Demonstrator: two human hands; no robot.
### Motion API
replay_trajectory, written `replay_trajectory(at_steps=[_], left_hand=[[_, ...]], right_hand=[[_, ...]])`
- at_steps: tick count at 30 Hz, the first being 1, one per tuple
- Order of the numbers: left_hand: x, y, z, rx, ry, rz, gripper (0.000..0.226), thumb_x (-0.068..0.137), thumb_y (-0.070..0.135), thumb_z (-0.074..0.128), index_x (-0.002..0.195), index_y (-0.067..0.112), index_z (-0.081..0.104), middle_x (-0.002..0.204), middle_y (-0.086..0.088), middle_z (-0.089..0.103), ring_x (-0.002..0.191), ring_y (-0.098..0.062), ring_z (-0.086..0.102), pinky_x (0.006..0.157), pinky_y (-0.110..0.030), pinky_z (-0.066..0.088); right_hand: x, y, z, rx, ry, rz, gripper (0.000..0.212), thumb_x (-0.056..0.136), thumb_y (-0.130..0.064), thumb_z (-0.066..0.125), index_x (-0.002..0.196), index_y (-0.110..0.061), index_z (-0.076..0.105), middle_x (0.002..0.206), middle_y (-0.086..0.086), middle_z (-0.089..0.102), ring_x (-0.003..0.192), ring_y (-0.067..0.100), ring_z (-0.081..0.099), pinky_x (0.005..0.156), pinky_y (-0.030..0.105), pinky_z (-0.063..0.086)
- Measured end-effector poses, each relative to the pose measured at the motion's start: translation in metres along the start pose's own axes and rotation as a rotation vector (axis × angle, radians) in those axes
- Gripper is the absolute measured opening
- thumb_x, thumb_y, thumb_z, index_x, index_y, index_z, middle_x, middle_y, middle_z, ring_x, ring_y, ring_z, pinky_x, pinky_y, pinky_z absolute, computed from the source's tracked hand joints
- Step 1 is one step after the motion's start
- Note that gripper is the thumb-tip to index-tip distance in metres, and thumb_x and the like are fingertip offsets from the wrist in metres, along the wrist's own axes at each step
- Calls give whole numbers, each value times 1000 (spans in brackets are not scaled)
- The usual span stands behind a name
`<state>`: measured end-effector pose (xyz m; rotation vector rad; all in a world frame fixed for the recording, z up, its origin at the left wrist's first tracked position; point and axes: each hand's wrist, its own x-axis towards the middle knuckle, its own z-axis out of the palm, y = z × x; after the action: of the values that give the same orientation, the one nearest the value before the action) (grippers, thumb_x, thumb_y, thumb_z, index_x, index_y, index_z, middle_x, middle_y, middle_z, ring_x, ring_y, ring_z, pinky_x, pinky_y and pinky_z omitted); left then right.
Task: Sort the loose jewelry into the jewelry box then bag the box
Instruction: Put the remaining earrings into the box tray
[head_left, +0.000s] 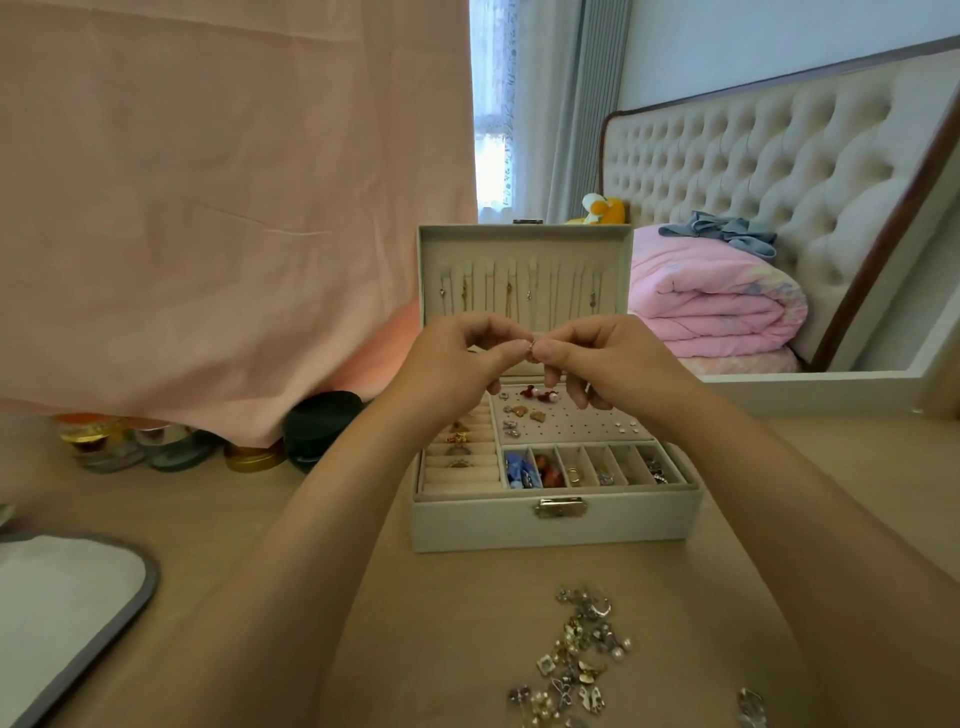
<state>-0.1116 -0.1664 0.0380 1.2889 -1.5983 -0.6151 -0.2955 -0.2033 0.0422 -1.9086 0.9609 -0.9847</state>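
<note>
A white jewelry box (556, 522) stands open on the tan table, its lid upright with thin necklaces hanging inside. Rings sit in the left roll slots, earrings on the perforated pad, and beads and small pieces in the front compartments. Above the box, my left hand (457, 358) and my right hand (602, 358) meet fingertip to fingertip. Both pinch one small silver earring (531, 347) between them. A pile of loose jewelry (576, 660) lies on the table in front of the box, at the lower right.
A grey-rimmed white bag (62, 618) lies at the lower left. Several jars and tins (171, 447) line the back left under a hanging pink cloth (234, 208). A mirror (779, 208) leans at the back right, and another small silver piece (750, 706) lies at the bottom edge.
</note>
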Motion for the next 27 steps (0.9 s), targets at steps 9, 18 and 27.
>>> replay_trajectory(at_steps=[9, 18, 27], left_hand=[[2, -5, 8, -53, -26, 10, 17, 94, 34, 67, 100, 18, 70, 73, 8, 60, 48, 2, 50, 49, -15, 43], [5, -6, 8, 185, -6, 100, 3, 94, 27, 67, 92, 26, 69, 86, 11, 66, 72, 1, 58, 71, -22, 47], [5, -9, -2, 185, -8, 77, 3, 93, 27, 70, 91, 30, 70, 88, 10, 68, 74, -2, 60, 75, -25, 51]], right_hand=[[3, -1, 4, 94, 132, -77, 16, 85, -14, 78, 98, -11, 70, 78, 3, 73, 52, 22, 61, 41, 29, 46], [1, -6, 2, -185, 154, -118, 16, 76, -25, 87, 90, -25, 79, 77, -9, 76, 56, 14, 68, 48, 27, 56], [3, 6, 1, -336, 199, -199, 7, 85, -25, 79, 91, -28, 80, 63, -22, 68, 51, 5, 62, 57, 11, 47]])
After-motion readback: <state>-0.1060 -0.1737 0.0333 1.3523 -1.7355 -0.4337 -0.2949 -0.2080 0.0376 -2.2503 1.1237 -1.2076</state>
